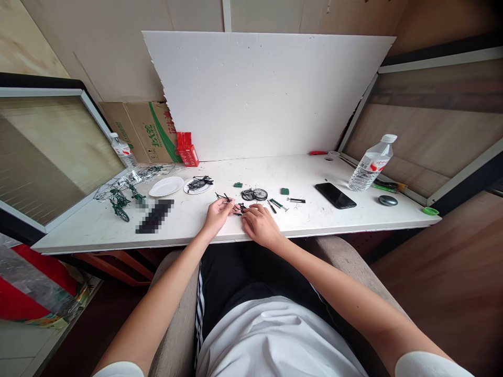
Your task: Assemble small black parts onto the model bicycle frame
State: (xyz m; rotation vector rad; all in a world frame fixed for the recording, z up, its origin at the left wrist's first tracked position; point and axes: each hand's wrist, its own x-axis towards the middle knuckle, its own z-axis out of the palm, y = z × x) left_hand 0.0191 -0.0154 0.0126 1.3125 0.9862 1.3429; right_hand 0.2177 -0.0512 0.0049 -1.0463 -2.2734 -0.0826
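My left hand (pixel 217 216) is closed in a pinch on a thin black model bicycle part (pixel 222 197), whose slim bars stick out above the fingers. Close beside it, my right hand (pixel 262 224) has its fingers bent down at a small dark piece (pixel 242 208) near the tabletop; whether they grip it is hidden. Just beyond the hands lie black spoked toy wheels (pixel 259 194). To their right are small dark green and black strips (pixel 278 204). Two small green blocks lie past them, one left (pixel 238 185) and one right (pixel 285 191).
A white plate (pixel 172 186) stands left of another holding black parts (pixel 199 184). Green model bicycles (pixel 120 204) lie at far left. On the right are a phone (pixel 335 195), a water bottle (pixel 371 163) and a dark round object (pixel 387 200). A white board (pixel 267 94) stands behind.
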